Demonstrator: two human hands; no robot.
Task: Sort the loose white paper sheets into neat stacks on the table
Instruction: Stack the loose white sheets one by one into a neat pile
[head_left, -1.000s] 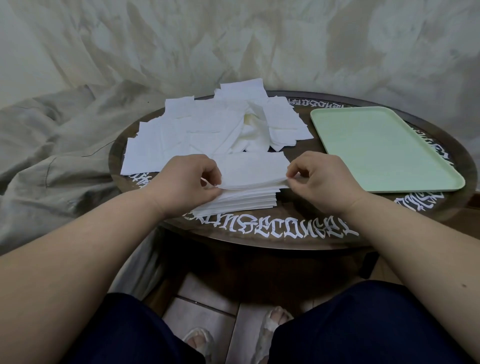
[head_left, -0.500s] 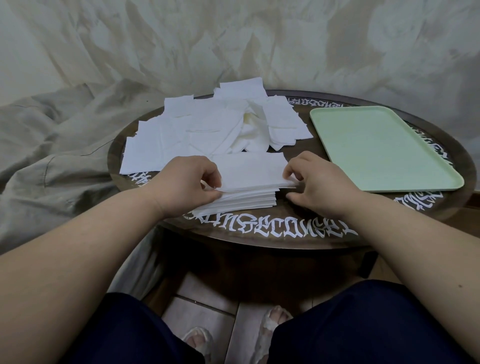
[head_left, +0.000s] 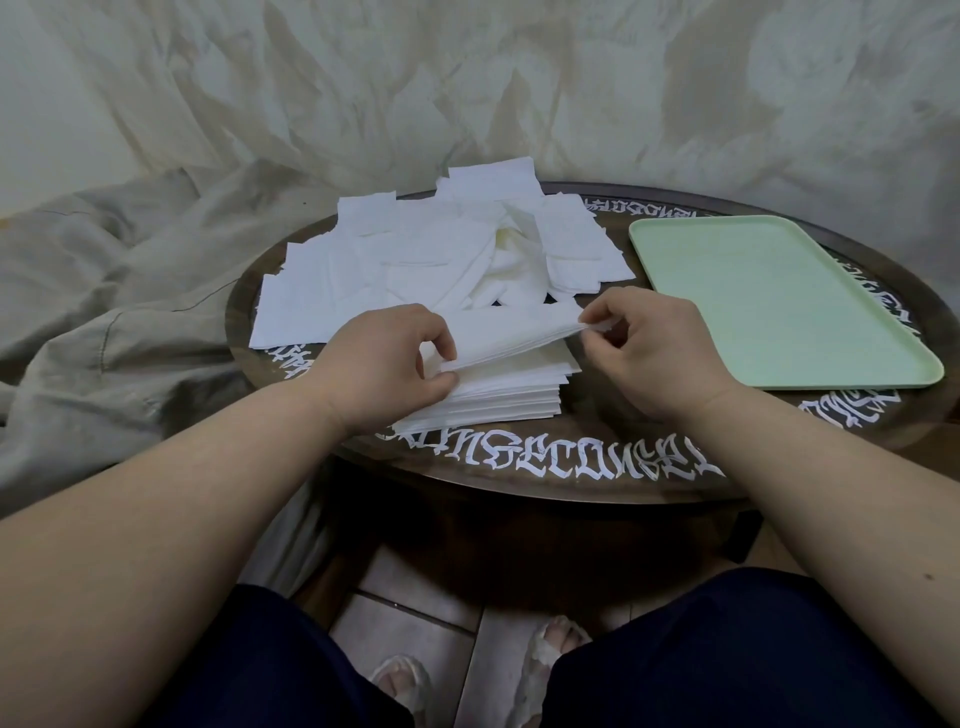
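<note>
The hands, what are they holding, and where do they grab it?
A few top sheets lifted off the stack. The left hand pinches their left edge; the right hand pinches the right corner with its fingers.

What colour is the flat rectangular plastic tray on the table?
Pale mint green tray, plain and unpatterned; head view.

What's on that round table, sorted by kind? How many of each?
Neat stack of white sheets: 1, its top sheets lifted by the left hand and right hand
Loose heap of white sheets: 1, sheets too overlapped to count
Green tray: 1
Total: 3
</note>
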